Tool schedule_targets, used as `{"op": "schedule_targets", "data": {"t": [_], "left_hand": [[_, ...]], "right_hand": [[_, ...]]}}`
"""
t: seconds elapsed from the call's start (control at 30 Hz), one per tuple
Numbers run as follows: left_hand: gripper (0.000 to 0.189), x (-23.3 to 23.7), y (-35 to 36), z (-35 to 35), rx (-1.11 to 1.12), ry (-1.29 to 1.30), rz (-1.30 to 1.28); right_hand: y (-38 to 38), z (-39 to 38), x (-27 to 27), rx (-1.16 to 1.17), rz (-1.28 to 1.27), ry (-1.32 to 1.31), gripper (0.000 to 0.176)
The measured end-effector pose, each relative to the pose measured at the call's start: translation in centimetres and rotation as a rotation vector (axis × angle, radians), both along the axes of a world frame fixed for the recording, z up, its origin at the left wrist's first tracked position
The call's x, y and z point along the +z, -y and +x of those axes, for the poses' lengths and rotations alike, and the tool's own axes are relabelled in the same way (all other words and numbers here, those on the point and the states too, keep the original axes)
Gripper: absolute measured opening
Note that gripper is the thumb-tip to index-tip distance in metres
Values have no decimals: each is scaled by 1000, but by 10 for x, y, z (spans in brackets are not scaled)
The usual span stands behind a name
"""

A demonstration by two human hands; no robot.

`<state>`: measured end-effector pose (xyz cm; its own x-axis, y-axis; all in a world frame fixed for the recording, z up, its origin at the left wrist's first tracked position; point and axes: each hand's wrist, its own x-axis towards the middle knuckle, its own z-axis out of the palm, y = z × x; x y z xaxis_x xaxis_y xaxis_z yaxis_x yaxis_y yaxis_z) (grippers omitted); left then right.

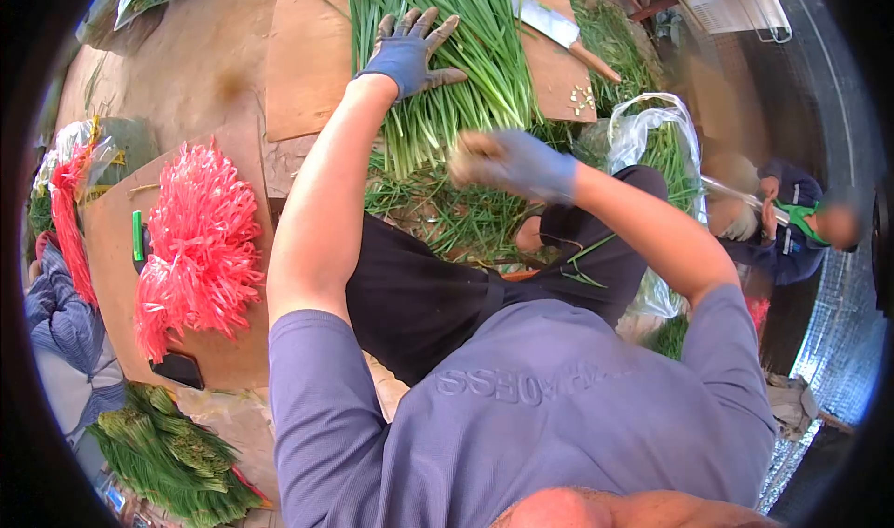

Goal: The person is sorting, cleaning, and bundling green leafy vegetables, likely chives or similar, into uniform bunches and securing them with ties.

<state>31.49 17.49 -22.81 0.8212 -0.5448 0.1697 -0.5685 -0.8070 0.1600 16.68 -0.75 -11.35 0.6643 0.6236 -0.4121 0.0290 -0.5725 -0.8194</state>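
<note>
A thick layer of long green leaves with pale stem ends, apparently garlic chives (466, 53), lies across a wooden board (312, 72). My left hand (410, 55), in a blue and grey work glove, rests on the chives with its fingers spread. Close by the pale stem ends is my right hand (512, 162), gloved the same way and blurred by motion; its fingers are smeared. To the right of the chives, a cleaver-like knife (559, 31) with a wooden handle lies on the board.
Pink plastic strips (200, 239) lie piled on a second board (112, 216), near a phone (177, 371). Bundled greens (177, 453) sit at lower left. Loose trimmings (438, 207) cover the ground before me. At right are a plastic bag (656, 123) and another person (792, 216).
</note>
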Motion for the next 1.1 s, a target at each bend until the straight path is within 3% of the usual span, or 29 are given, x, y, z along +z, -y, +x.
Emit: {"op": "schedule_targets", "data": {"t": [0.1,0.17,0.2,0.27,0.3,0.33,0.43,0.6,0.8,0.9,1.0,1.03,1.1], "left_hand": [[98,1,0,1,-1,-10,-22],[97,5,0,-1,6,-27,-6],[97,6,0,-1,6,-26,-4],[97,8,0,-1,1,-23,0],[95,8,1,-1,9,-14,20],[95,9,1,0,7,-5,15],[92,16,1,-2,22,-2,13],[88,18,-2,-3,48,43,6],[85,10,-2,-4,27,91,25],[84,4,0,0,-1,106,-9],[83,1,-2,4,-3,84,-4],[81,0,0,5,0,91,-14],[77,-4,2,3,9,106,-28]], "right_hand": [[52,-56,44,222,321,-725,25],[97,-84,42,94,374,-1169,24],[110,-92,43,-18,241,-1095,28],[118,-94,20,18,-166,-833,30],[136,-110,-15,214,-391,75,30],[108,-100,0,154,-755,258,30],[70,-64,-21,-102,-483,736,32],[6,1,-45,-141,-609,930,37],[7,23,-69,-231,-598,628,40],[18,33,-73,-333,-332,463,35],[26,37,-73,-613,310,-136,23],[29,39,-67,-553,162,-57,24],[32,41,-71,-557,98,-18,25]]}}
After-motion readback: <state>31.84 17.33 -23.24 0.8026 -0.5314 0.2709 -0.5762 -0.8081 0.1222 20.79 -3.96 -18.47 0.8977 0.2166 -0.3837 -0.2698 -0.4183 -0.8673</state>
